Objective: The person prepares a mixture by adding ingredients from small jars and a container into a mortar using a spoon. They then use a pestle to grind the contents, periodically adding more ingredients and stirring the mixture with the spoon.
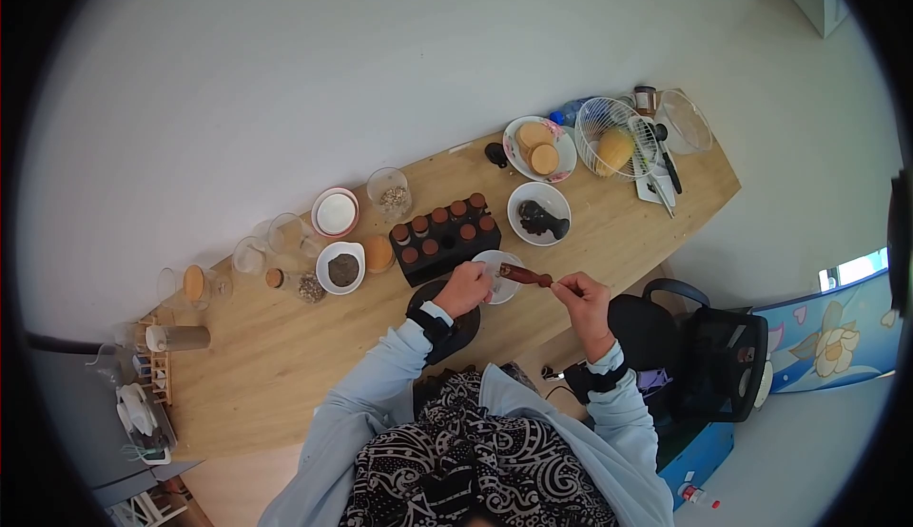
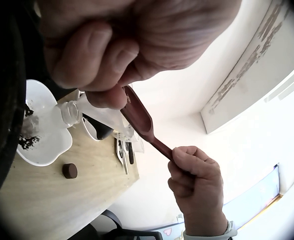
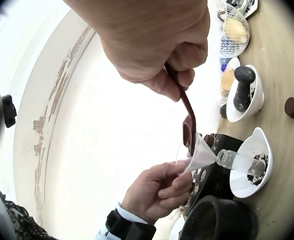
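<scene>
My left hand [image 3: 159, 187] pinches the rim of a clear funnel [image 3: 203, 154]. The funnel's narrow end meets the mouth of a small glass vial [image 3: 243, 162]. That vial rests in a white bowl [image 3: 263, 140] with dark crumbs in its bottom. From the other side, my right hand [image 1: 582, 308] grips the thin handle of a reddish-brown scoop [image 1: 526, 276]. The scoop's hollow end dips inside the funnel's wide opening, and a few light bits show in it in the right wrist view. A brown cap [image 2: 70, 171] lies on the table beside the bowl.
Beyond my left hand stands a black rack [image 1: 442, 256] of brown-capped vials. Behind the work sits a white bowl [image 1: 518, 194] with a black pestle. A dark pot [image 3: 212, 210] is close under my left hand. Glass jars [image 1: 390, 180] and a wire basket [image 1: 594, 113] line the back.
</scene>
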Demonstrator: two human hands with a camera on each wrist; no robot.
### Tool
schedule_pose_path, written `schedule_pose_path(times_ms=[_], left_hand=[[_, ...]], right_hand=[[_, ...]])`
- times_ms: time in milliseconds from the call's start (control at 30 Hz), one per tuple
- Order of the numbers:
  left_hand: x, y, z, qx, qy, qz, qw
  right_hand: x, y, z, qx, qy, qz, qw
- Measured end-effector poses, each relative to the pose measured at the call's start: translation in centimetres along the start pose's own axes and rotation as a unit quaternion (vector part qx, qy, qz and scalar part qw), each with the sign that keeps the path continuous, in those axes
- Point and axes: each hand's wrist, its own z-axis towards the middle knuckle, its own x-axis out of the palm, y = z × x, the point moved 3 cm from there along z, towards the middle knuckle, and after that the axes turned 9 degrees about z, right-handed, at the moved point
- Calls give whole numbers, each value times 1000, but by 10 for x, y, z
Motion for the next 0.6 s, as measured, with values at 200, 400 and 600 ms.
schedule_pose_path(times_ms=[200,400,600], left_hand=[[4,10,4,-6,4,12,1000],[4,13,6,-16,-1,2,1000],[3,5,0,-22,-13,1,1000]], right_hand=[[8,21,-7,-174,8,-154,973],[14,30,-12,-302,39,-258,917],[13,34,-17,-309,21,-234,922]])
